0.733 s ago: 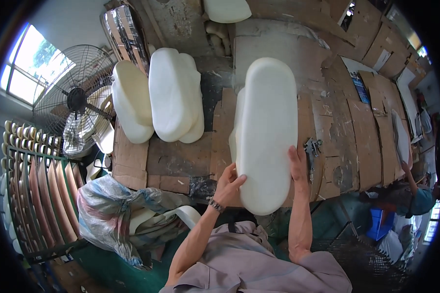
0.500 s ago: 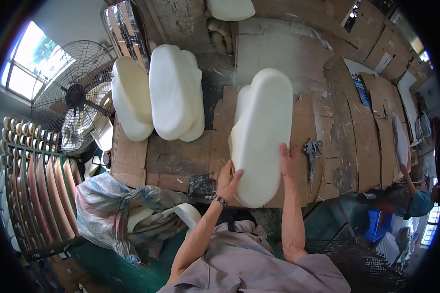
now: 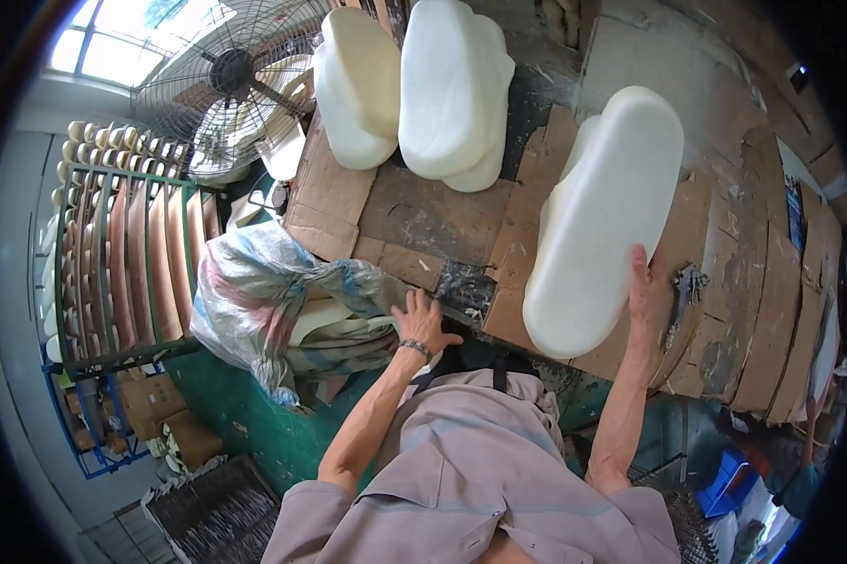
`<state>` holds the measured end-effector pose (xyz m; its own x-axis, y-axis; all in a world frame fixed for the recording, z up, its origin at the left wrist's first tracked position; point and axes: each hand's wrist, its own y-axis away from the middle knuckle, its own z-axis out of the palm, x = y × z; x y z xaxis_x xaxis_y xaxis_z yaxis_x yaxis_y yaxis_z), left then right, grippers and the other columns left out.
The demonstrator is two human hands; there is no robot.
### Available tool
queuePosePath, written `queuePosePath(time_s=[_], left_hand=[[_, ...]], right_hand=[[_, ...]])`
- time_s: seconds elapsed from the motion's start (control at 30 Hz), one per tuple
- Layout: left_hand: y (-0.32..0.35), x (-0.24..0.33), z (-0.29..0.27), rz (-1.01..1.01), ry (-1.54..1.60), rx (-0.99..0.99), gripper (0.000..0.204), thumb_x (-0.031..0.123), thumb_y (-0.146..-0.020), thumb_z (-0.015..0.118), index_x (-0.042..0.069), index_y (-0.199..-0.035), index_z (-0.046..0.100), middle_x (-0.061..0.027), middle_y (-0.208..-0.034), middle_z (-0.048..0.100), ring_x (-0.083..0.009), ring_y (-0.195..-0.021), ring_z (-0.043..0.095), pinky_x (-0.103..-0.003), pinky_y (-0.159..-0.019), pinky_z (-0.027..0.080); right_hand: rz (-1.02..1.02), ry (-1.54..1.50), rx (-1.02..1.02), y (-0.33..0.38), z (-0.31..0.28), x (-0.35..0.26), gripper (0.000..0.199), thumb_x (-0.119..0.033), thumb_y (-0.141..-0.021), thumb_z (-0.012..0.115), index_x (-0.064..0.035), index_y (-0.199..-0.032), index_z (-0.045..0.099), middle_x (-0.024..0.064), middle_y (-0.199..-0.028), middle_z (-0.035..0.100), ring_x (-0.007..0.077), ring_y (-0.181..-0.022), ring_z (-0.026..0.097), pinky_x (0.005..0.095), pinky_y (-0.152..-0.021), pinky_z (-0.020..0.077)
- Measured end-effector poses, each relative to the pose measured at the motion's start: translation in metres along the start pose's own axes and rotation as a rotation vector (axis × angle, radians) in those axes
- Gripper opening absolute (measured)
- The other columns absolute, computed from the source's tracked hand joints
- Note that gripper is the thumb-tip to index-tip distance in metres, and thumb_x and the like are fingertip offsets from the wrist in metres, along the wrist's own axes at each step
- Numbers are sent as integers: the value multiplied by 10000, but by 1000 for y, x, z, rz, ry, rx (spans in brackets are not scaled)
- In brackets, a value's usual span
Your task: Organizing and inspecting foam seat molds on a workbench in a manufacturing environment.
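Note:
A long, rounded white foam-like pad (image 3: pixel 606 226) lies on the cardboard-covered table in front of me, with another pale piece partly showing under its left side. My right hand (image 3: pixel 642 287) grips the pad's right edge, thumb on top and the other fingers partly hidden along the side. Away from the pad, my left hand (image 3: pixel 425 324) is open with spread fingers, over the edge of a woven plastic sack (image 3: pixel 254 301). Pale pieces (image 3: pixel 322 321) show in the sack's mouth; whether my fingertips touch the sack I cannot tell.
More stacked white pads (image 3: pixel 451 94) and cream pads (image 3: pixel 357 89) lie at the table's far left. A metal spray gun (image 3: pixel 688 287) rests right of my right hand. Beyond the sack are a large caged fan (image 3: pixel 231 70) and a green rack (image 3: pixel 137 263) of curved panels. A blue bin (image 3: pixel 727 484) stands lower right.
My left hand has let go of the pad and moved left to the sack, its fingers opening. My right hand stays at the pad's edge. The view has swung left.

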<state>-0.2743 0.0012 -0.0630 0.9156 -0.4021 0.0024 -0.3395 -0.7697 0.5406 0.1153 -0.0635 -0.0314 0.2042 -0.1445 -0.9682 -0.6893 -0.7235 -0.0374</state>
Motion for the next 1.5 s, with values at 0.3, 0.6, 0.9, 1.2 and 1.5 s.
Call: queuePosePath(time_s=[0.3, 0.6, 0.9, 1.2, 1.5], left_hand=[[61, -87, 37, -785, 446, 42, 1154, 300, -588, 895, 136, -1528, 246, -348, -1403, 437, -483, -1132, 605, -497, -951, 533], [232, -197, -125, -303, 850, 204, 702, 146, -562, 908, 93, -1217, 660, -120, -1106, 661, -266, -1006, 657, -353, -901, 530], [310, -93, -385, 214, 138, 99, 598, 184, -625, 852, 100, -1190, 672, -150, -1101, 617, -350, -964, 662, -397, -833, 541], [273, -72, -437, 663, 53, 751, 880, 589, -752, 764, 41, -1386, 497, -187, -1354, 538, -322, -1200, 561, -406, -897, 508], [46, 83, -212, 634, 1623, 155, 1055, 470, -823, 753, 24, -1576, 164, -147, -1507, 394, -268, -1395, 377, -421, -1153, 313]], right_hand=[[72, 33, 86, 15, 4, -4, 769, -566, -931, 628, -28, -1456, 466, 171, -1405, 544, 275, -1258, 528, 391, -1055, 409], [185, 43, -45, 8, -17, -21, 837, -576, -917, 643, 3, -1476, 413, 235, -1375, 550, 313, -1260, 525, 396, -1060, 392], [-479, -206, -669, 81, 59, -166, 1027, -364, -584, 956, -32, -1427, 472, 145, -1452, 502, 305, -1335, 484, 414, -1112, 382], [-330, -245, -900, 108, 52, -183, 1154, -298, -677, 892, 3, -1557, 207, 281, -1445, 465, 416, -1268, 544, 433, -1062, 450], [35, -597, -255, 106, -18, -136, 1079, -218, -732, 839, 36, -1562, 198, 224, -1425, 499, 278, -1293, 507, 392, -1094, 385]])
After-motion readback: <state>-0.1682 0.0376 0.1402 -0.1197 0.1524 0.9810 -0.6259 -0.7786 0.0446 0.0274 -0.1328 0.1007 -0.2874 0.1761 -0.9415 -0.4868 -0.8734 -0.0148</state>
